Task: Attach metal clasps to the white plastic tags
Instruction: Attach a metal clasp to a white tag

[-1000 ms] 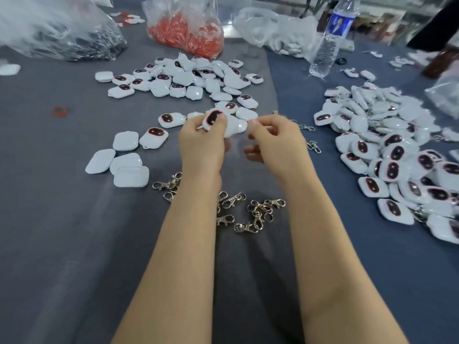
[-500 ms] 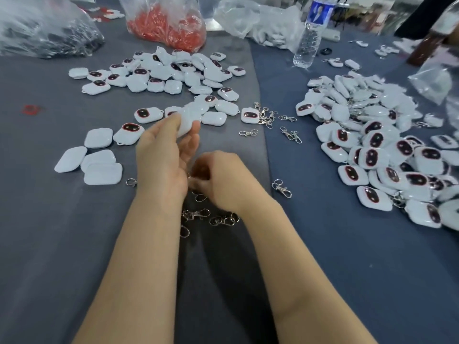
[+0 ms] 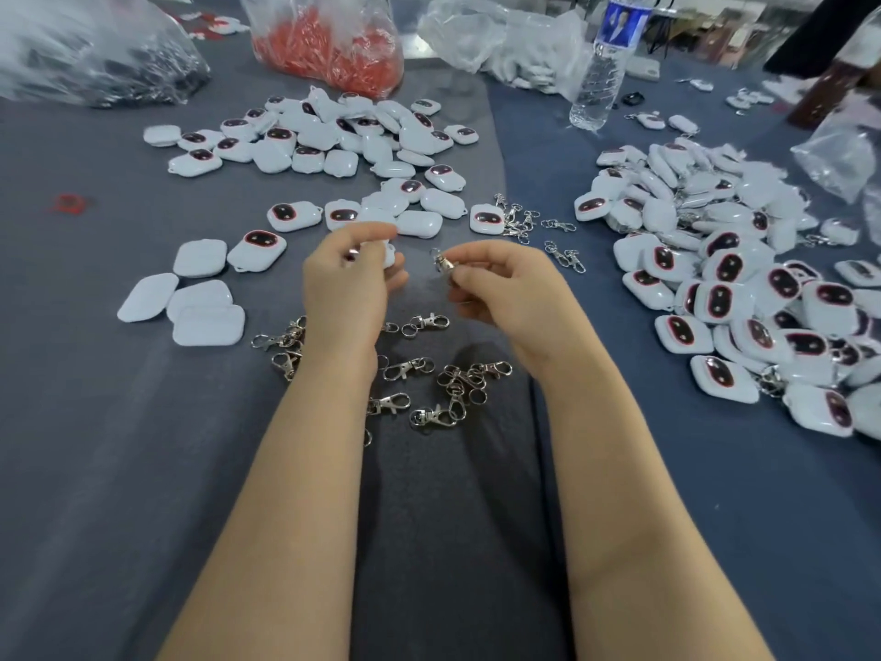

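Grips a white tag [image 3: 390, 254] in the left hand [image 3: 350, 279], fingers curled round it, only its right edge showing. Pinches a metal clasp [image 3: 441, 263] at the fingertips of the right hand [image 3: 500, 283], long axis roughly upright, though blurred. Sits just right of the tag, between both hands, near but not touching. Probably calls for a short inward move to hook on; cannot tell where the tag's loop faces. Leaves loose clasps [image 3: 424, 323] lying below, beside the wrists.
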